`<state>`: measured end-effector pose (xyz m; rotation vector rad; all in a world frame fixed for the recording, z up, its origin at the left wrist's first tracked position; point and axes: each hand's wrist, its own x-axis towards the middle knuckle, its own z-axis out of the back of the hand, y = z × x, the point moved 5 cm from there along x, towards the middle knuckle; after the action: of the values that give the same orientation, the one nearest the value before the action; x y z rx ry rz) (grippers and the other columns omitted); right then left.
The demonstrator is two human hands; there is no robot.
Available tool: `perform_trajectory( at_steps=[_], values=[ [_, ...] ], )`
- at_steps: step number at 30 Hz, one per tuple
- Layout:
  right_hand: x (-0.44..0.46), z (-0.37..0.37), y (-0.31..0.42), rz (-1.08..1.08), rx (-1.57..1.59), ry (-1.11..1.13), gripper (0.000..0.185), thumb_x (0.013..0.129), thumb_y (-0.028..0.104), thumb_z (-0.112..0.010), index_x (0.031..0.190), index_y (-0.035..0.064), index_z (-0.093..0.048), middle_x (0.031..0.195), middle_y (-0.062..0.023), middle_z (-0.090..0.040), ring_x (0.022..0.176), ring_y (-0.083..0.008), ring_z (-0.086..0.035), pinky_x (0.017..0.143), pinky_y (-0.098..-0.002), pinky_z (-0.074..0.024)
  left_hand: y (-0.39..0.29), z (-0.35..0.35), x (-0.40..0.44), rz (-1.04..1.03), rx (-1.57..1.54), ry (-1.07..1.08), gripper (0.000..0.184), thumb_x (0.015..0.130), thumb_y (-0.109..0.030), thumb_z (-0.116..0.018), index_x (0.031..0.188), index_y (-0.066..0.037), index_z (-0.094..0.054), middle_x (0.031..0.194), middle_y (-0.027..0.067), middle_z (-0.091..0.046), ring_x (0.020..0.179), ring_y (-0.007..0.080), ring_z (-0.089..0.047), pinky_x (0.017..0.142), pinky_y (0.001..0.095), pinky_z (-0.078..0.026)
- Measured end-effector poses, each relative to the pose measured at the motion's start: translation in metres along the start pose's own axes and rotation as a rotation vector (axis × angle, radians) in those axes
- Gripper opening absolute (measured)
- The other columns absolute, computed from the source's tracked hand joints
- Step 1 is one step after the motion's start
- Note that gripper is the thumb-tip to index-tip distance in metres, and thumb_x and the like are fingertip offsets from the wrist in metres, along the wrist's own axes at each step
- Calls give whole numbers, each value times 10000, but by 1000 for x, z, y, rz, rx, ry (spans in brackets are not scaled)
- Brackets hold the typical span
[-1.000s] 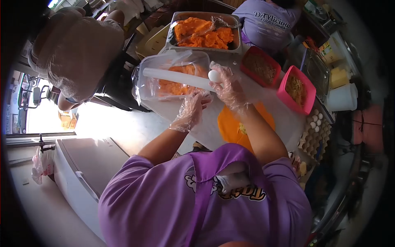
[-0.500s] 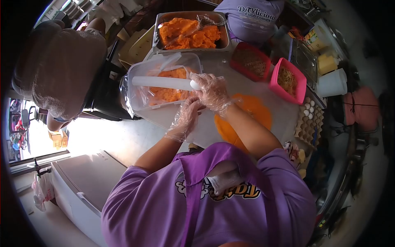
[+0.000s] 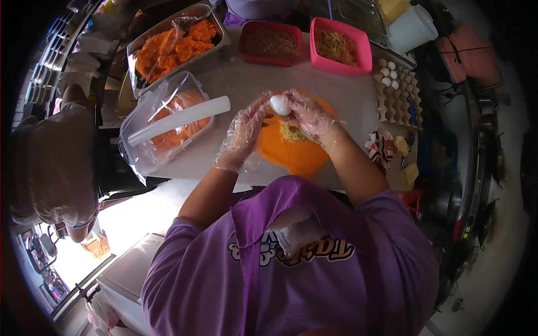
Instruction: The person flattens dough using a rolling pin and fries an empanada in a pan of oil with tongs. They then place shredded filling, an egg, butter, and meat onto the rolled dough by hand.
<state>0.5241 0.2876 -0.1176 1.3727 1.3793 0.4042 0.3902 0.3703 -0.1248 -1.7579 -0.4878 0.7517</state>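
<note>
A white egg (image 3: 279,105) is held between the fingertips of both hands, above an orange sheet of dough (image 3: 286,159) on the table. On its left side, my left hand (image 3: 245,130) presses in with closed fingers. My right hand (image 3: 315,120) grips it from the right. Each hand wears a clear plastic glove. Under the egg, a small heap of pale green shreds (image 3: 292,133) lies on the dough. To the left, a white rolling pin (image 3: 179,120) rests across a clear plastic container (image 3: 147,163) of orange mash. Whether the shell is cracked cannot be made out.
Farther back are a metal tray (image 3: 223,40) of orange mash, a red tub (image 3: 270,59) of ground filling and a pink tub (image 3: 343,68) of shreds. Right of the dough stands an egg carton (image 3: 399,101) with several eggs. Another person (image 3: 260,8) is across the table.
Both hands have moved with the egg from the rolling pin's end to over the dough. The view has turned, and the shreds on the dough now show.
</note>
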Motion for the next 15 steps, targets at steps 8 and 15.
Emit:
perform_trajectory(
  at_steps=[8, 15],
  values=[
    [-26, 36, -5, 55, 43, -39, 296, 917, 171, -532, 1163, 6, -541, 951, -40, -587, 802, -103, -553, 736, -216, -464, 24, -54, 20, 12, -46, 251, 409, 948, -255, -504, 1251, 20, -501, 1108, 97, -609, 1013, 183, -594, 908, 302, -451],
    [-35, 45, 10, 92, -78, -107, 284, 894, 163, -544, 1109, -17, -587, 958, -45, -606, 847, -89, -565, 769, -228, -457, 24, -70, 26, 80, 30, 252, 332, 934, -139, -506, 1204, 53, -519, 1062, 91, -617, 966, 146, -581, 888, 283, -449]
  ],
)
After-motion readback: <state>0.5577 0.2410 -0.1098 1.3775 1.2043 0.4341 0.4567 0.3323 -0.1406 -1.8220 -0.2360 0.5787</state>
